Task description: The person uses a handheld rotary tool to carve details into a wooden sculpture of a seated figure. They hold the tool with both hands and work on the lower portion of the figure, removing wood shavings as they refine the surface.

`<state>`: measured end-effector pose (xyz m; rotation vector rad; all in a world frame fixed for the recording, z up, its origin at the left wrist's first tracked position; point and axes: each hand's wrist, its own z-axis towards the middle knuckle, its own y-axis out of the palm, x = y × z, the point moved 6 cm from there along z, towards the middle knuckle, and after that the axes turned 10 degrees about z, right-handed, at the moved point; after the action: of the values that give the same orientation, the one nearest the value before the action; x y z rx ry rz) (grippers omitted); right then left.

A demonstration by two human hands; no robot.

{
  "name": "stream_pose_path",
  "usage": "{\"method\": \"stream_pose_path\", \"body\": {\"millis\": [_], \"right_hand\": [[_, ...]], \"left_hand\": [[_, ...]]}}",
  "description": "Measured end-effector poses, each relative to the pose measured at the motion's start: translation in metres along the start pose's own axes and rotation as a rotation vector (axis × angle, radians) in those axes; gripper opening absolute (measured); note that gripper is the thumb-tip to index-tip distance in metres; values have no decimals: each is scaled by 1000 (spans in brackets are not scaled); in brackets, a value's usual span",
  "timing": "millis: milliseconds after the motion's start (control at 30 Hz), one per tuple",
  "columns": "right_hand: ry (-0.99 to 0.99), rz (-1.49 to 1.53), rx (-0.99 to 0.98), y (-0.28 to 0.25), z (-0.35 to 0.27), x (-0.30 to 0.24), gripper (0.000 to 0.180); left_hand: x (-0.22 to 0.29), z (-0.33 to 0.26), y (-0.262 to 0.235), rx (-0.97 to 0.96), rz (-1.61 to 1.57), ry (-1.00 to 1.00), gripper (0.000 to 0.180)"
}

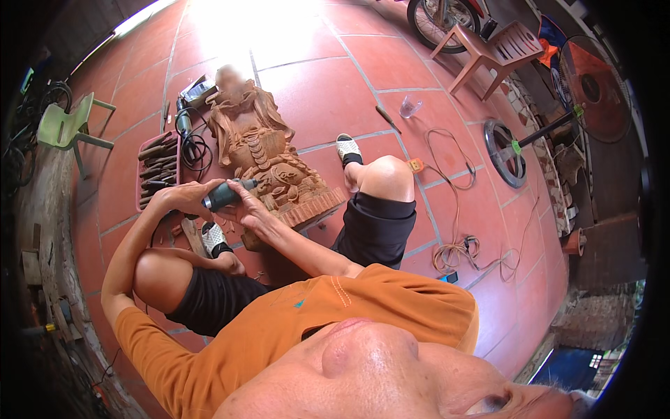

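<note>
- while the glare washes out the far tiles, the red tiled floor fills the view, big square slabs with pale grout lines.
- wooden statue lies on that floor between the person's knees, reddish-brown, deeply carved with rounded folds and scale-like rows, its flat base nearest the person.
- pink plastic chair stands well apart at the top right, slatted seat.
- red tray, shallow and rectangular, sits just left of the statue, packed with wooden-handled chisels lying side by side.
- left hand is wrapped tight round the rear of the rotary tool, a dark cylinder with a metal nose pointing into the carving.
- right hand curls under the tool's front, fingers closed on it, resting against the statue's lower part.
- clear plastic cup stands alone on the tiles, right of the statue.
</note>
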<state>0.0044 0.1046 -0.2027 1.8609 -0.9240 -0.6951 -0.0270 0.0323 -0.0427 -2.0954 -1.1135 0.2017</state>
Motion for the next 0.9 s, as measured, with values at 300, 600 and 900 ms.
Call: {"method": "stream_pose_path", "body": {"millis": [300, 600, 900], "right_hand": [[2, 1, 8, -1, -1, -1, 44], [12, 21, 6, -3, 1, 1, 42], [9, 9, -6, 3, -4, 1, 43]], "left_hand": [[3, 0, -1, 31, -19, 24, 99], [-3, 3, 3, 18, -19, 11, 100], [-10, 7, 8, 37, -16, 26, 102]]}}
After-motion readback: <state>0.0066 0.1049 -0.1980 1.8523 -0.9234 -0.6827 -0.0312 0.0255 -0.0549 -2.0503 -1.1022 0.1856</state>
